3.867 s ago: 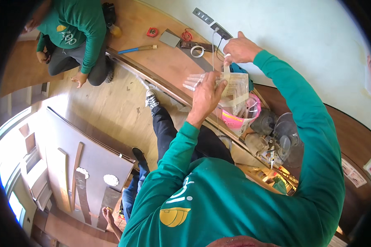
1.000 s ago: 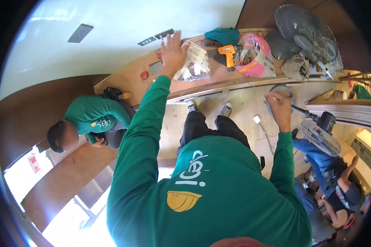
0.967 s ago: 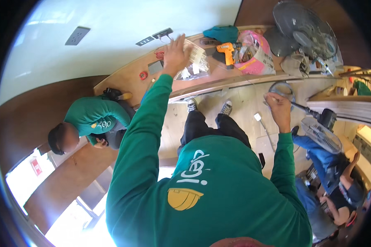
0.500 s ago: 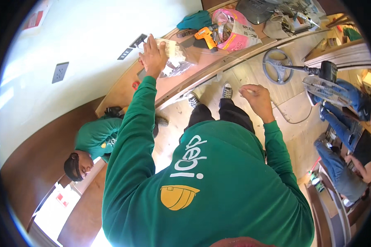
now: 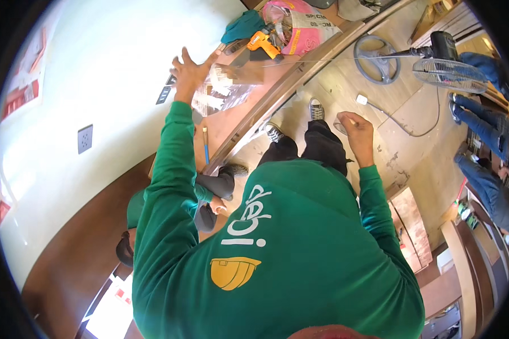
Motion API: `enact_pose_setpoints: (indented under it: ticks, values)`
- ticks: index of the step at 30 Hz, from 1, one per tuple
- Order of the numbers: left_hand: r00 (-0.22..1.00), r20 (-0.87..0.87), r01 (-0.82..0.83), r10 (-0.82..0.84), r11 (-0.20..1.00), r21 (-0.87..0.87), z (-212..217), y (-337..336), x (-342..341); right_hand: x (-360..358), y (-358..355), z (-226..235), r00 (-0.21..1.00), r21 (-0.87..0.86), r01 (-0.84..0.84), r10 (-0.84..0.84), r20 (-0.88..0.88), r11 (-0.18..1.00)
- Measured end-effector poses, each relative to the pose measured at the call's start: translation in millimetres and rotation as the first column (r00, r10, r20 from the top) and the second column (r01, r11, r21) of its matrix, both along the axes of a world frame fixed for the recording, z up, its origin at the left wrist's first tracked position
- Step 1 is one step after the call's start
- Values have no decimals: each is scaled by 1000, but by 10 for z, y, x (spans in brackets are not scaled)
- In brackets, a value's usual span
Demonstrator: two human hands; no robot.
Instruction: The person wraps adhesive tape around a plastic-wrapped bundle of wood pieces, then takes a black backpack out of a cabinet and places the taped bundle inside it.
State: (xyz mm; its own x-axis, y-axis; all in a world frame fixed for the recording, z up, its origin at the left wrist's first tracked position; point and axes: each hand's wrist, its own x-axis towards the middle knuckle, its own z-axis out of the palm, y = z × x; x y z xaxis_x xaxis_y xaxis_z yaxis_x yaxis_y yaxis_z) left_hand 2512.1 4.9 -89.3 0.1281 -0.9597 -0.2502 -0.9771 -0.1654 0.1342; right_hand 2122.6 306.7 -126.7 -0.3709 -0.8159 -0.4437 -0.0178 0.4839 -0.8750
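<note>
My left hand [image 5: 189, 70] reaches far up, fingers spread, its palm against a clear plastic bag [image 5: 223, 93] of small parts. The bag lies on the long wooden counter [image 5: 249, 121] by the white wall. My right hand [image 5: 357, 129] hangs lower over the floor, above my shoes. Its fingers curl around a small clear item [image 5: 340, 123] that I cannot make out well. Both arms wear green sleeves.
Further along the counter lie an orange drill [image 5: 264, 44], a pink sack [image 5: 301, 22] and a teal cloth [image 5: 242, 26]; a blue pencil [image 5: 206, 146] lies nearer. A standing fan [image 5: 448, 72] and white plug [image 5: 361, 99] sit on the floor. A green-clad co-worker [image 5: 147, 209] crouches below; a person in jeans [image 5: 483, 164] stands at the right.
The view has swung further round, so the counter and fan sit higher in the picture. My left hand stays on the clear bag with its fingers now wider apart. My right hand has risen slightly.
</note>
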Motion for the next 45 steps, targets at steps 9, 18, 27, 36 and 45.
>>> enact_pose_setpoints:
  ticks: [9, 18, 27, 36, 45]
  values:
    - [898, -261, -308, 355, 929, 205, -331, 362, 847, 21, 267, -540, 943, 250, 281, -315, 105, 927]
    - [411, -693, -543, 593, 769, 336, -650, 1312, 2738, 456, -108, -1247, 890, 300, 103, -223, 397, 948]
    - [130, -765, -569, 630, 680, 463, -1439, 1513, 3804, 2563, -1433, -2612, 996, -53, 77, -79, -39, 996]
    - [-92, -798, -563, 596, 630, 535, -2090, 1870, 4277, 3568, -2188, -2915, 944, -167, -46, 98, 316, 985]
    - [-261, -868, -556, 422, 670, 493, -3138, 2329, 3383, 3012, -2375, -2550, 919, -130, 78, -20, 394, 988]
